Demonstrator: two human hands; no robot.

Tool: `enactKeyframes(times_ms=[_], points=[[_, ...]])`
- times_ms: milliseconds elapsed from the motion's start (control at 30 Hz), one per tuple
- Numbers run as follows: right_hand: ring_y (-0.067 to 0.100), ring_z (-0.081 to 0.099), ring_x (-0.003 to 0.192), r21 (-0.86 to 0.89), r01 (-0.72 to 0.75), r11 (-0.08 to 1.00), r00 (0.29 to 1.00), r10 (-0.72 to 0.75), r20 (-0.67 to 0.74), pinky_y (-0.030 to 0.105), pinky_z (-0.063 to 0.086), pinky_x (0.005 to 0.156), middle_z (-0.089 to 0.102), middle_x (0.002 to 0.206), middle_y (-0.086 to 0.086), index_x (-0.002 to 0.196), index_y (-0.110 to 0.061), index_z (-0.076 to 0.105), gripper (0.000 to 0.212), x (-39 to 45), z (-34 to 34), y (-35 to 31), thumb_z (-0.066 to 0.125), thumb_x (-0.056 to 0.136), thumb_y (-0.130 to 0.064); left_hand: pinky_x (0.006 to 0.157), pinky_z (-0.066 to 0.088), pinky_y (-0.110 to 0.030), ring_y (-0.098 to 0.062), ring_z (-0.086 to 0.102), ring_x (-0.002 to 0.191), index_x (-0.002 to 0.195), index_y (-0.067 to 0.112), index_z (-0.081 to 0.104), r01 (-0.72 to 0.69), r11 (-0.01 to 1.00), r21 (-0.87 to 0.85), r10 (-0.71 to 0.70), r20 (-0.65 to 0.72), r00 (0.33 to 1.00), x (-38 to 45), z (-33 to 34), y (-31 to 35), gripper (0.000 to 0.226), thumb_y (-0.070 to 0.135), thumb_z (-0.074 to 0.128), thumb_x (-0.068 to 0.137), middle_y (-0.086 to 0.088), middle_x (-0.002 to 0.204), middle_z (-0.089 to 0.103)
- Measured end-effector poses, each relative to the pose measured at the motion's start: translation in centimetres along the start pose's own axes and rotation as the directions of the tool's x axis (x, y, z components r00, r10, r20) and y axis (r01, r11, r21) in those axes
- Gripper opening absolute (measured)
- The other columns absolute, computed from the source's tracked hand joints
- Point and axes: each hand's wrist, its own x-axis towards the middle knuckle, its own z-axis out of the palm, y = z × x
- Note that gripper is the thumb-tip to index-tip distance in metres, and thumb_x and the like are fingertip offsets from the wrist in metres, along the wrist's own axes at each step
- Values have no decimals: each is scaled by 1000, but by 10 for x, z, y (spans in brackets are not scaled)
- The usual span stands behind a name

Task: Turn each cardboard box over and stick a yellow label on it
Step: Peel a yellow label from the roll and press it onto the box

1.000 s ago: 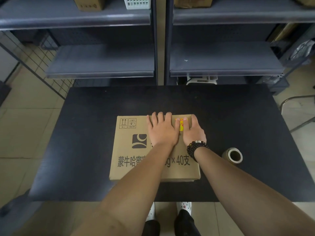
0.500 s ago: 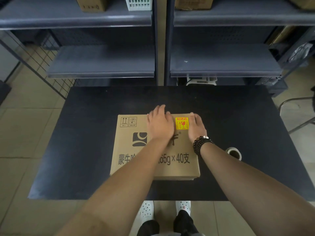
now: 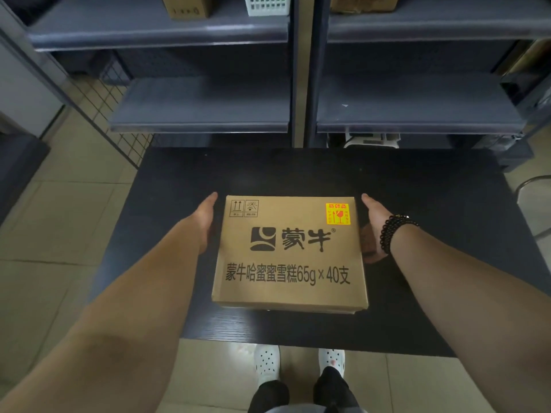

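Both hands had left the box top and moved to its sides. Black desk (image 3: 417, 204) carried the cardboard box (image 3: 289, 263) at centre. Left hand (image 3: 205, 225) lay flat, fingers extended, against the left side; right hand (image 3: 372, 231) likewise on the right side. Yellow label (image 3: 337, 214) was stuck at the top-right corner.

Single head-worn view, wide-angle, set above the near edge of the black table (image 3: 417, 204) and pitched steeply forward and down. Straight below, at 6 o'clock: white shoes (image 3: 267, 363) on tiled floor. Centre frame, at close range: cardboard box (image 3: 289, 254), flanked by left hand (image 3: 205, 222) at 9 o'clock and right hand (image 3: 372, 231) at 3 o'clock. Farther off, at 12 o'clock: grey shelving (image 3: 202, 102), bowed by lens distortion. No second view for overlap.
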Motion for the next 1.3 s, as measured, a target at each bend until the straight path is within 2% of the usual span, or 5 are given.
enactKeyframes(times_ms=[267,433,767,933,1300], points=[[44,58,113,82,82,993,996,-79,-39,71,36,99,59,130,19,142,-21,40,98,-1,6,-14,51,67,-83,64,59,-42,-32,77,70,113,18,69,5,997,-79,11,209,978,-37,7,5,80,85,39,82,-9,93,80],[48,55,119,235,169,957,982,-183,42,77,28,100,62,128,19,134,-22,43,98,-39,-6,-33,59,60,-84,109,33,-67,-47,63,108,118,10,62,-95,968,-232,157,266,951,-56,-2,31,80,80,46,83,-23,109,75],[32,68,102,43,520,853,853,-521,22,53,52,96,68,115,12,128,-17,56,60,-50,11,4,60,86,-60,68,60,-42,-32,72,90,136,21,55,-254,917,-307,346,298,890,-59,3,-12,57,45,70,87,-12,114,71],[16,65,84,71,603,794,798,-600,-58,29,50,65,69,106,3,131,-14,58,45,-42,19,45,66,92,-36,75,56,-42,-30,67,101,142,28,45,-314,863,-396,431,253,866,-39,8,-55,55,34,67,92,-12,128,63],[9,59,77,-34,630,776,773,-631,-70,27,44,61,62,107,2,135,-13,53,53,-47,16,48,62,93,-43,83,56,-44,-30,67,107,140,35,47,-370,883,-290,443,252,860,-41,5,-55,53,38,68,92,-7,128,66]])
